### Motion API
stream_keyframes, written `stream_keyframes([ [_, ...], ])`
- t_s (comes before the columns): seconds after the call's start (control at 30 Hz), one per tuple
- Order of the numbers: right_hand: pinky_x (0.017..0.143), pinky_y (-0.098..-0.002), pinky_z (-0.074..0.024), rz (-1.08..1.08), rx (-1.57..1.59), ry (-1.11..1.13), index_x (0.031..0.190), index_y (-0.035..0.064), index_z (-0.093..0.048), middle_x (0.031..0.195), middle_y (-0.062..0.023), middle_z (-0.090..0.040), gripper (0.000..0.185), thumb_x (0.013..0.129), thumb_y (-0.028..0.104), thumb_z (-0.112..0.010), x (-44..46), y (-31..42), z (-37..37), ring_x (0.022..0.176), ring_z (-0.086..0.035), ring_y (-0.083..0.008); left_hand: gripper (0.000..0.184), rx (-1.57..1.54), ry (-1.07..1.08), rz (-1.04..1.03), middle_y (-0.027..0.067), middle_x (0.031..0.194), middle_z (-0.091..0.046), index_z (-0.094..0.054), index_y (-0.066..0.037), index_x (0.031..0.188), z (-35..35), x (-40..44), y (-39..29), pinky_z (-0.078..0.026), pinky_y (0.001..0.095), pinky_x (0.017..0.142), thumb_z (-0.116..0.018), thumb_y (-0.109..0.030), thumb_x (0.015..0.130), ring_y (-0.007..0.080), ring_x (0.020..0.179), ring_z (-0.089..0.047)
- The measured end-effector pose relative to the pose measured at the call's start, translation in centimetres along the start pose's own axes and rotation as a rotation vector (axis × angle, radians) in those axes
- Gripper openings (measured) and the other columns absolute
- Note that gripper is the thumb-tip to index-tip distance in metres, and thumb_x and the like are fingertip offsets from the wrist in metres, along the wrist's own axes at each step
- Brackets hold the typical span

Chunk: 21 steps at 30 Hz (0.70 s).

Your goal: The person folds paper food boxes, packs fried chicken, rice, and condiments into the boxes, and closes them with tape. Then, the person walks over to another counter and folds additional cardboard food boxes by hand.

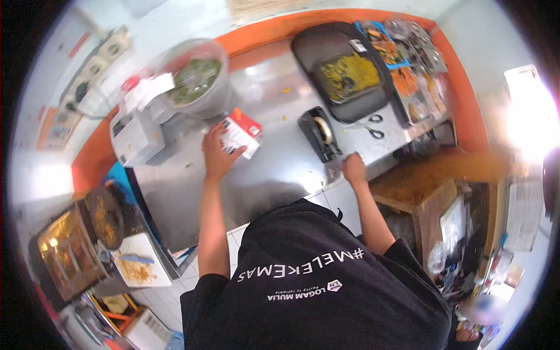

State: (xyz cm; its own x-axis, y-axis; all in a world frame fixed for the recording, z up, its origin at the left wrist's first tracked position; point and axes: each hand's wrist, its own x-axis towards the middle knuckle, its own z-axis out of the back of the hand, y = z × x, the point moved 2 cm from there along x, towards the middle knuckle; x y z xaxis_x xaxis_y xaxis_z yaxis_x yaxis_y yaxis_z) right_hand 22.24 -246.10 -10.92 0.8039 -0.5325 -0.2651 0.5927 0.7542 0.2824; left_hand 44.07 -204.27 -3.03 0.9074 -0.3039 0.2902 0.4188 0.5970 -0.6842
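My left hand (219, 153) rests with thumb and fingers spread on the left side of a red-and-white packet (240, 137), which lies on the steel table. Closed fingers of my right hand (353, 168) pinch what looks like a clear strip of tape (335, 167) at the near end of a black tape dispenser (312, 131). The dispenser stands on the table and carries a pale roll of tape (322, 129). Scissors (373, 129) with dark handles lie to its right.
A translucent bucket (201, 111) holding greens stands behind the packet, beside a white box (137, 139). A black tray (303, 49) bears a yellow-green food. Assorted packets (405, 81) fill the right end. A wooden table (408, 189) stands at lower right.
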Motion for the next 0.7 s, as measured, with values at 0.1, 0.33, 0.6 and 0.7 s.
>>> stream_keyframes([
  [0.1, 0.084, -0.0469, -0.0527, 0.156, -0.15, 0.403, 0.094, 0.0022, -0.075, 0.094, -0.0227, -0.073, 0.025, 0.089, 0.026, -0.072, 2.2, -3.8, -2.2, 0.098, -0.067, -0.0403, 0.08, 0.122, -0.013, -0.024, 0.0088, 0.141, -0.054, -0.056, -0.008, 0.125, 0.5, -0.4, 0.2, -0.031, 0.0529, 0.115, -0.093, -0.043, 0.063, 0.0345, 0.135, -0.045],
  [0.33, 0.083, -0.0467, -0.0505, 1.066, 0.141, 0.341, 0.101, 0.0027, -0.066, 0.093, -0.0187, -0.059, 0.023, 0.099, 0.024, -0.059, -0.1, 26.7, 7.6, 0.097, -0.063, -0.0397, 0.086, 0.065, 0.033, 0.071, 0.0092, 0.145, -0.052, -0.055, -0.004, 0.13, 1.7, -0.4, -0.2, -0.025, 0.0531, 0.121, -0.092, -0.046, 0.064, 0.0331, 0.142, -0.041],
  [0.6, 0.079, -0.0503, -0.056, 0.96, -0.418, 0.232, 0.1, 0.0031, -0.07, 0.098, -0.0196, -0.069, 0.042, 0.083, 0.041, -0.076, 3.4, 41.8, 1.2, 0.09, -0.069, -0.0407, 0.104, 0.023, 0.021, 0.076, 0.016, 0.145, -0.053, -0.049, -0.002, 0.143, 1.2, -0.5, 1.4, -0.027, 0.0516, 0.119, -0.09, -0.052, 0.062, 0.037, 0.14, -0.043],
  [0.7, 0.08, -0.0458, -0.0581, 0.807, -0.482, 0.247, 0.091, 0.0018, -0.074, 0.093, -0.0194, -0.073, 0.052, 0.071, 0.049, -0.085, 5.6, 40.9, 3.8, 0.087, -0.071, -0.0403, 0.102, -0.006, 0.043, 0.088, 0.0162, 0.147, -0.051, -0.049, -0.001, 0.14, 0.9, -0.4, 1.9, -0.025, 0.0536, 0.121, -0.091, -0.05, 0.061, 0.038, 0.143, -0.04],
])
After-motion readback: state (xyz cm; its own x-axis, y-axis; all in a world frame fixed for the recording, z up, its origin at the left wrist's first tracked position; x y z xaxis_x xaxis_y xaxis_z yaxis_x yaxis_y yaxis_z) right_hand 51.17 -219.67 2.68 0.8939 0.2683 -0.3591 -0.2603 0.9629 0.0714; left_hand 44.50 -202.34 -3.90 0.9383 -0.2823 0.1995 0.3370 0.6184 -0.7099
